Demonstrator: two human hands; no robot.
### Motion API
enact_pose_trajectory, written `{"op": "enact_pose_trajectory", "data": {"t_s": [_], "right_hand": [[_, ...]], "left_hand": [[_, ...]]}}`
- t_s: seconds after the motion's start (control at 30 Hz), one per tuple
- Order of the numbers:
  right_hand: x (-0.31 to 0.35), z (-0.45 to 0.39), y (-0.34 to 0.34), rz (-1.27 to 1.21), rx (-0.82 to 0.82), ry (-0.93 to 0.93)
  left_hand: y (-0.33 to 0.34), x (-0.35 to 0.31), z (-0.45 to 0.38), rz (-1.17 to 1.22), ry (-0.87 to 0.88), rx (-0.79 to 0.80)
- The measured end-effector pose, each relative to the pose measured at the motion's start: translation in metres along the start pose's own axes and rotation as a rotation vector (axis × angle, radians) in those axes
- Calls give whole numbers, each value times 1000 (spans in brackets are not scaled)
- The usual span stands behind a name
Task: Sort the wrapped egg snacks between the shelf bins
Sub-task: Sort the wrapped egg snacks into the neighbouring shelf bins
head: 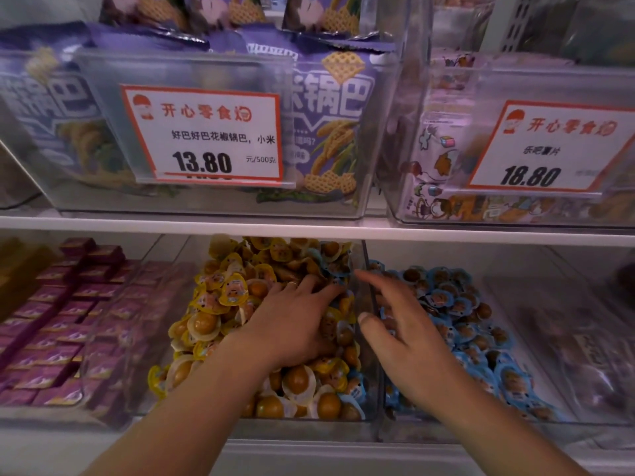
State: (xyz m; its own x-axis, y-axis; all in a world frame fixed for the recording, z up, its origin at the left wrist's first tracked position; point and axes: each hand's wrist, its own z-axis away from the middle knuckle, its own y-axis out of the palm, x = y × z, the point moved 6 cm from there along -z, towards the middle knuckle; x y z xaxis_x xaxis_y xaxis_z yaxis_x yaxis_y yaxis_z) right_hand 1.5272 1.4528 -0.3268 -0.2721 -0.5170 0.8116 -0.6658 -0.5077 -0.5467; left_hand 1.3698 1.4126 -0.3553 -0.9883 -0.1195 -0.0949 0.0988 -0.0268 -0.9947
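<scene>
Clearly we are dealing with light, slick little packs: each wrapped egg sits in a stiff plastic blister with a thin rim, best pinched at that rim. Our left hand (pixel 295 324) digs into the yellow-wrapped egg snacks (pixel 223 297) in the middle bin (pixel 372 389), fingers curled around some; our right hand (pixel 402 324) hovers spread, holding nothing, above the blue-wrapped egg snacks (pixel 457 304). Blue strays (pixel 335 261) lie among the yellow.
</scene>
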Motion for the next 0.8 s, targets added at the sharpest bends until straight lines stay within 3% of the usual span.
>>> {"op": "enact_pose_trajectory", "data": {"t_s": [0.3, 0.53, 0.63, 0.7, 0.8], "right_hand": [[2, 0, -1, 6, -8, 0], [9, 0, -4, 66, -9, -36], [39, 1, -16, 201, -199, -210], [65, 4, -16, 157, -298, -337], [90, 2, 14, -26, -189, -300]], "left_hand": [[-16, -15, 2, 193, 110, -52], [-50, 27, 36, 803, -117, -263], [-61, 37, 67, 1043, -212, -364], [-63, 40, 86, 1230, -278, -434], [-50, 42, 99, 1626, -428, -472]]}}
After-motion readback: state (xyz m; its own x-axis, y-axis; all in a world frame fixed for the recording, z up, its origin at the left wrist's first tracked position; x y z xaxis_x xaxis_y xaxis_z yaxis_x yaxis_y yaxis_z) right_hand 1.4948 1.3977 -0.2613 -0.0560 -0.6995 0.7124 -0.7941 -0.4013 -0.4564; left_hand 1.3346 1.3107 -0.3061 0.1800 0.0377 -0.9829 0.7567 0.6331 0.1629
